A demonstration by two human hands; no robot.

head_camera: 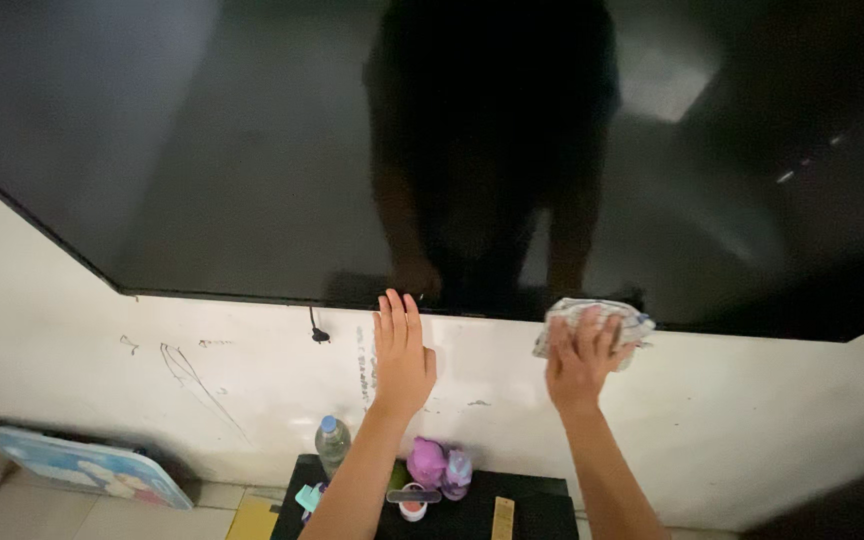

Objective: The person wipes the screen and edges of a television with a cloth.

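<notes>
**Cloth pressed to the lower edge of a wall-mounted screen**

A person's right hand (580, 358) clutches a crumpled white patterned cloth (597, 322), fingers curled over it, and holds it against the bottom edge of a large black glossy wall-mounted screen (252, 150). The left hand (401, 355) lies open and flat on the scuffed white wall (752, 420) just below the screen, fingertips reaching its lower edge, well to the left of the cloth. The screen's dark surface mirrors the person's silhouette and both arms. Beneath the screen, a short black cable (318, 328) hangs from its lower edge, left of the open hand. Farther below the screen, a black table (542, 510) carries a clear plastic bottle with a blue cap (332, 440) and a purple plastic toy (439, 466). Far below the screen's left end, a pale blue illustrated board (82, 465) leans against the wall at floor level.
</notes>
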